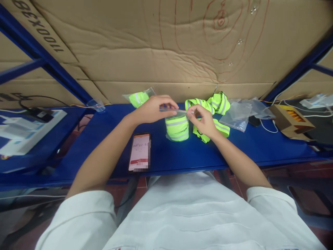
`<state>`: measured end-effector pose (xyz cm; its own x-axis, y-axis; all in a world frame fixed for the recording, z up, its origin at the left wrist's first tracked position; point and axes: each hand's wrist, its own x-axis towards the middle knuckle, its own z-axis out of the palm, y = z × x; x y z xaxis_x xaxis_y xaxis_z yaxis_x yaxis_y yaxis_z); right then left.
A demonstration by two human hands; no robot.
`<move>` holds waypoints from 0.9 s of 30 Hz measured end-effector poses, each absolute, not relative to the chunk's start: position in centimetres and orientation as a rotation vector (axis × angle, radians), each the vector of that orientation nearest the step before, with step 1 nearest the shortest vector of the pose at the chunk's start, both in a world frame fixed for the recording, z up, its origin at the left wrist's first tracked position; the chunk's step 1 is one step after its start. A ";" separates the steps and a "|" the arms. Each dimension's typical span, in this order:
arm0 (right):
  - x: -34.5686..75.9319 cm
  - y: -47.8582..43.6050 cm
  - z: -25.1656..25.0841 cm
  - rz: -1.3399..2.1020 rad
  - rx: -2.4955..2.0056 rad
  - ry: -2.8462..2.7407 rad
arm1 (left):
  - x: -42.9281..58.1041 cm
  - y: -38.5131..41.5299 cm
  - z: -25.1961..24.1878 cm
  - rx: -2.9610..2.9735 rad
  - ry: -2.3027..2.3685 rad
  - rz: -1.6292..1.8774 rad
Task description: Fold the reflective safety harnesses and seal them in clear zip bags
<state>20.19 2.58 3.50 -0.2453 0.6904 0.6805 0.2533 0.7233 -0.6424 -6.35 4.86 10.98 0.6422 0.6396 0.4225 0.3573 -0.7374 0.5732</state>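
Two bagged bands (177, 127), one phone (139, 151)

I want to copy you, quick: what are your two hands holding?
Left hand: shut on the top edge of the clear bag.
Right hand: shut on the same edge.

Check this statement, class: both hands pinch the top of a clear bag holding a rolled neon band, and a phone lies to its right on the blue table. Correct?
No: the head view shows the phone lying left of the bag, not right; the rest holds.
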 end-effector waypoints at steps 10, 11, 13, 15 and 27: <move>19.7 1.4 4.0 0.439 -0.680 -1.819 | -10.3 1.6 4.9 1.634 0.869 1.305; 19.6 1.4 4.0 0.436 -0.688 -1.818 | -10.1 1.6 5.1 1.657 0.863 1.274; 19.6 1.3 3.9 0.438 -0.710 -1.808 | -9.7 1.9 5.8 1.722 0.863 1.178; 19.6 1.4 3.8 0.452 -0.731 -1.793 | -9.5 2.5 6.4 1.768 0.853 1.086; 19.8 2.5 3.2 0.507 -0.860 -1.777 | -9.6 6.0 6.6 1.870 0.796 0.863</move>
<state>19.84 2.49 3.16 -0.1926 0.7554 0.6263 0.3116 0.6523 -0.6910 -9.56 6.04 6.56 0.5491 0.8012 0.2379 0.1728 -0.3873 0.9056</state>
